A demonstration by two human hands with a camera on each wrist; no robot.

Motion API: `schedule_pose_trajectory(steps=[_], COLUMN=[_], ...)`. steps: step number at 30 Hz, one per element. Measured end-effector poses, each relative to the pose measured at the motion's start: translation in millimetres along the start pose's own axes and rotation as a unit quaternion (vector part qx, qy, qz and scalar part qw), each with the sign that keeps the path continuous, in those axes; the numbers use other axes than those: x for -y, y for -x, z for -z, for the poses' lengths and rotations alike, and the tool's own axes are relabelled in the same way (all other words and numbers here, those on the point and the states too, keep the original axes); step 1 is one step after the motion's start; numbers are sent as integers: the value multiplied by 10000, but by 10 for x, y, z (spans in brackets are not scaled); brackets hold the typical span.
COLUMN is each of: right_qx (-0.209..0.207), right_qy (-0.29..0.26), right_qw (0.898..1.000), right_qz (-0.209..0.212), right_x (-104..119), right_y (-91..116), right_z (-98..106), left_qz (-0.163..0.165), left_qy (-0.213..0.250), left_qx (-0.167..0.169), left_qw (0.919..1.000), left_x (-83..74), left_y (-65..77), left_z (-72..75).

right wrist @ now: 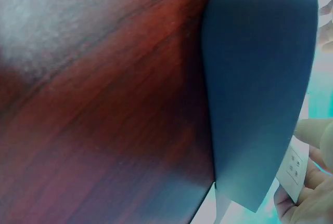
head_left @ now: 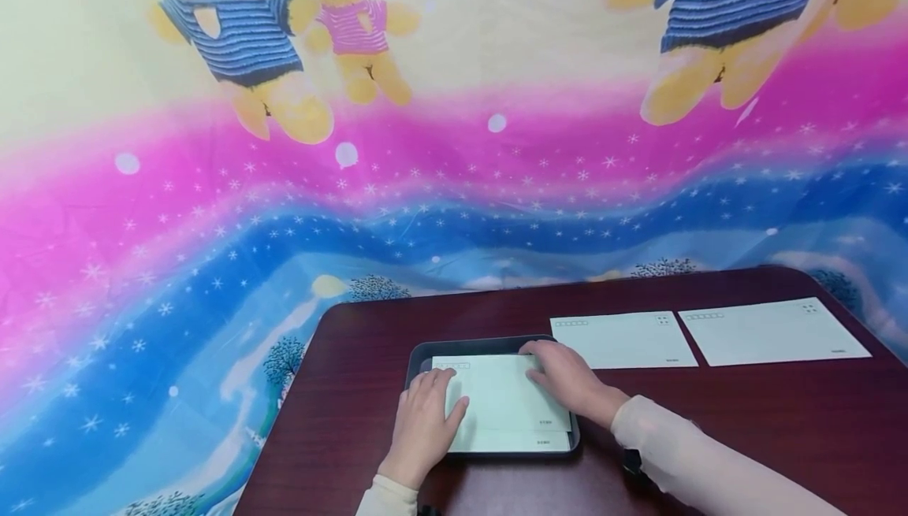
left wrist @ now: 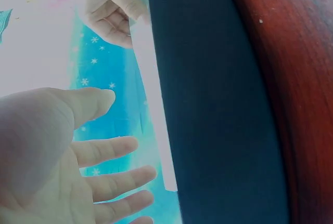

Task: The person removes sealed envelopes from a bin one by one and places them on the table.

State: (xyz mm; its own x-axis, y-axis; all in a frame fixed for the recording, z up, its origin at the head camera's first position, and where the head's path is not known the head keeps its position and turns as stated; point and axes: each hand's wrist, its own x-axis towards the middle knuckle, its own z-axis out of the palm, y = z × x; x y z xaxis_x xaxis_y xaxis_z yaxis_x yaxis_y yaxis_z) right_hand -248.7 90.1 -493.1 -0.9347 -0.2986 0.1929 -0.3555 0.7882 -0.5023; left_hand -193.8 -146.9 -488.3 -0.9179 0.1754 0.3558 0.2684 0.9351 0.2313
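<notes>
In the head view a dark tray (head_left: 418, 354) holds white envelopes. The upper envelope (head_left: 500, 390) lies shifted back, so a lower envelope (head_left: 496, 443) shows along the front. My right hand (head_left: 571, 378) pinches the upper envelope's far right corner; the right wrist view has the thumb on one face of the envelope (right wrist: 291, 172) and fingers behind it. At the tray's left side is my left hand (head_left: 422, 421), fingertips over the envelope's left edge. Its fingers look straight and spread in the left wrist view, where the tray's dark wall (left wrist: 213, 104) hides part of the envelope.
Two more envelopes lie flat to the right, one envelope (head_left: 624, 343) just behind my right hand and another envelope (head_left: 773, 335) farther right. The dark red wooden table (head_left: 333, 421) meets a printed curtain (head_left: 440, 161) at its back and left edges.
</notes>
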Motion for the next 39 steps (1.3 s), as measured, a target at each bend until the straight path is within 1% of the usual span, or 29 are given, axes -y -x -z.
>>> schedule_pose_trajectory(steps=[6,11,21,28,33,39], right_qx=[-100,-254,-383,-520,-636,-736], right_qy=[-183,-363,-719,-833,-905,-812], right_qw=[9997,9990,9967,9952,9938,9937], right_qz=[-131,3,-22,2,100,216], right_x=[22,25,75,110,121,103], right_y=[-14,-28,-12,-3,13,43], right_z=[31,63,175,247,314,390], left_qz=[31,-9,-45,-76,-92,-81], left_qy=[-20,-21,106,117,152,162], left_qx=[51,-11,-101,-172,-197,-247], left_qw=[10000,10000,9999,9998,9996,9995], left_x=[-38,-55,-51,-49,-51,-49], left_y=[-9,-11,-1,14,22,21], left_z=[63,118,189,227,249,261])
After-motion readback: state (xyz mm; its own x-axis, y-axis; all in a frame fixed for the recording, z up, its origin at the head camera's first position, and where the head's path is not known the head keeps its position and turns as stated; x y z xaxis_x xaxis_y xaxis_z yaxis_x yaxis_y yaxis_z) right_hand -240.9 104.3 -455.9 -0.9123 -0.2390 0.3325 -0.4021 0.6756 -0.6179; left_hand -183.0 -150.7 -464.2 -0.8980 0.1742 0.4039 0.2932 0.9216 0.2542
